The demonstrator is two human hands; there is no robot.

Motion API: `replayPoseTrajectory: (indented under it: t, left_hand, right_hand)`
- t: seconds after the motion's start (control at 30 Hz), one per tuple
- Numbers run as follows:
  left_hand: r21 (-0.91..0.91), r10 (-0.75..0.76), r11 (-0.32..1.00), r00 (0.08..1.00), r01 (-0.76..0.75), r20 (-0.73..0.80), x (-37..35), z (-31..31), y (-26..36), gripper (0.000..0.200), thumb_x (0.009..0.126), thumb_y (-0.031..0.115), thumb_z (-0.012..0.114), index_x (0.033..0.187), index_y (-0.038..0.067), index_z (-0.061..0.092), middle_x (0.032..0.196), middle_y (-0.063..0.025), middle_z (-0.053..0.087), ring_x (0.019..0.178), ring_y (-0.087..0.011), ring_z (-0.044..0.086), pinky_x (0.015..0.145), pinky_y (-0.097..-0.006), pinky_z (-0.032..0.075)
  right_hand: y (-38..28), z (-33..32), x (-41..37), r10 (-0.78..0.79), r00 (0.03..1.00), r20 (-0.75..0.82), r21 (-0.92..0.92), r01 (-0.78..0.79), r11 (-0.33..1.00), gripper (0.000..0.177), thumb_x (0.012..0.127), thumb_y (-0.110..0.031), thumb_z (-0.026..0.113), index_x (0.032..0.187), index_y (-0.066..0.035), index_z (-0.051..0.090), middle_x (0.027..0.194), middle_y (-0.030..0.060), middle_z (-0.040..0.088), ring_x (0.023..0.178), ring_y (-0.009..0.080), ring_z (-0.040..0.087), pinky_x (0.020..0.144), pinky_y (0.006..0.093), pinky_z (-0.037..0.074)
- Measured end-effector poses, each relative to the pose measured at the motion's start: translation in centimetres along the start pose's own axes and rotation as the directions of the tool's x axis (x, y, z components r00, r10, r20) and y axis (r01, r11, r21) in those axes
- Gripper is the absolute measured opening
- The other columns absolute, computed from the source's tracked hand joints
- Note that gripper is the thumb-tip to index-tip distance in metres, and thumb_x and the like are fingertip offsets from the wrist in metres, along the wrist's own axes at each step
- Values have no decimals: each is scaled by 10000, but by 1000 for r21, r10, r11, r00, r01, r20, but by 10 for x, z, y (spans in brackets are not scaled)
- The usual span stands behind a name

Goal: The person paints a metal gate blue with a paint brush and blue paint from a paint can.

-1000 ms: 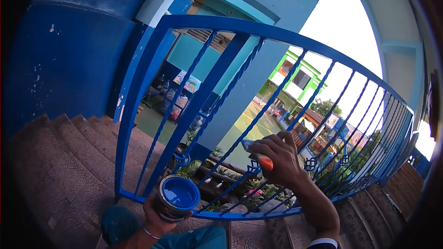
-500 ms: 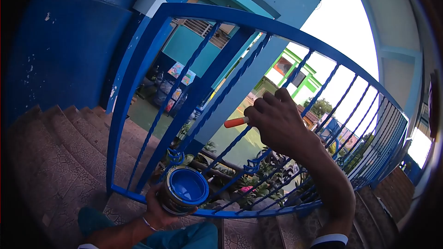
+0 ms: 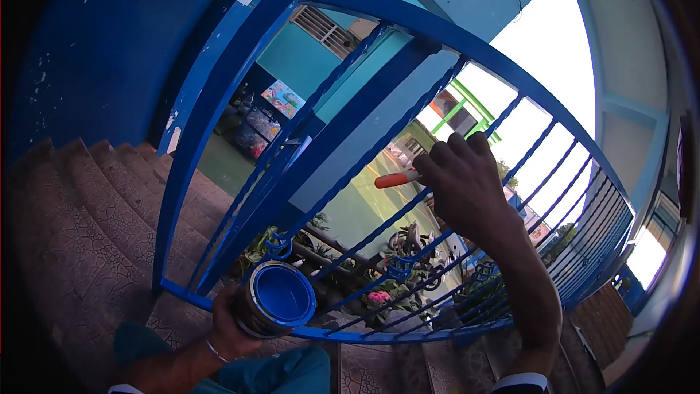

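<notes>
My left hand [image 3: 227,328] grips an open paint can [image 3: 253,315] from its left side, low in front of me. Glossy blue paint [image 3: 284,293] shows inside it. Raised at the railing [image 3: 379,9], my right hand [image 3: 467,190] is closed around a paintbrush [image 3: 396,179], whose orange handle sticks out to the left. The bristles are hidden behind the fingers. This hand is at a twisted blue bar [image 3: 505,118] of the railing; whether the brush touches the bar cannot be seen.
Tiled stairs [image 3: 102,226] descend on the left beside a blue wall [image 3: 109,66] with chipped paint. Plants and pink flowers [image 3: 379,297] grow beyond the railing. My knee in teal trousers [image 3: 284,372] is just below the can.
The view has shifted, so the railing's near end looks larger and closer. My right hand stays at the bars with the paintbrush, its handle tilted slightly differently. My left hand still holds the can.
</notes>
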State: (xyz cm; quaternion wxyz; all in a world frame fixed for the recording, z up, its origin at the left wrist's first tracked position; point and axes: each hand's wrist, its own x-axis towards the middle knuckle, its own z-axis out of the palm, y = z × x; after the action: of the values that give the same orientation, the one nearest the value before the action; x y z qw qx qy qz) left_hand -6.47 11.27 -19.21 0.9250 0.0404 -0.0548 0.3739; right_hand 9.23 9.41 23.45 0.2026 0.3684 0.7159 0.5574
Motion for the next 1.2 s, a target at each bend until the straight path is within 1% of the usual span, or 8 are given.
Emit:
replayPoseTrajectory:
  t: [0.13,0.23,0.33,0.43,0.73,0.87,1.0,1.2]
  left_hand:
    - [42,25,999,998,-23,-49,-8,-1,3,777,895,656,533,1563,262,564,1567,-152,579,1445,-436,557,1060,-745,516]
    - [57,52,997,997,-49,-60,-11,-7,2,779,895,668,527,1558,261,567,1560,-150,583,1445,-428,558,1049,-742,524]
    - [45,51,998,996,-48,-71,-18,-2,0,786,897,679,527,1551,245,571,1553,-149,587,1431,-428,566,1030,-739,533]
    - [14,50,999,997,-49,-61,-18,-5,0,794,898,693,530,1543,231,575,1544,-154,591,1407,-433,582,1010,-736,541]
    - [-25,114,993,988,-118,-102,-22,13,10,784,923,707,494,1531,220,579,1506,-164,612,1367,-429,611,943,-702,580]
    - [-14,159,987,980,-162,-116,-20,16,15,787,931,708,461,1534,216,576,1501,-167,616,1348,-427,628,923,-687,595]
    - [-40,165,985,980,-170,-111,-16,10,19,787,932,698,451,1536,208,572,1506,-176,612,1346,-430,632,914,-686,601]
    - [-16,206,978,974,-208,-96,-11,-1,27,797,931,696,467,1544,195,560,1516,-188,601,1367,-443,616,929,-700,596]
  right_hand:
    - [-50,-2,-17,-84,994,76,288,59,956,90,956,-178,738,1017,-122,704,864,35,642,919,218,630,905,418,433]
    - [-42,-20,-16,-24,977,210,538,-95,838,212,896,-104,807,1091,-148,733,941,31,689,958,228,645,908,419,426]
    - [-16,-21,-4,138,982,-131,304,-92,948,239,909,-60,784,1126,-153,749,1007,48,721,1021,236,658,935,438,422]
    - [-6,-1,-5,85,976,-200,-41,-95,995,153,928,-131,762,1077,-153,737,995,31,696,987,217,640,920,461,426]
    - [-101,22,-50,-97,992,-82,338,120,933,265,845,-166,761,1092,-124,675,944,33,649,967,215,635,862,432,436]
    - [-75,0,-33,89,994,-62,438,-53,897,358,825,-114,792,1171,-149,710,1047,2,717,990,208,645,908,454,413]
    - [-54,15,-18,100,970,-223,72,-86,994,313,833,-89,765,1136,-140,704,1016,25,681,1005,221,622,930,474,403]
    - [-125,42,-53,-67,988,-139,194,93,977,318,857,-186,733,1150,-76,674,1027,80,677,963,241,624,855,430,447]
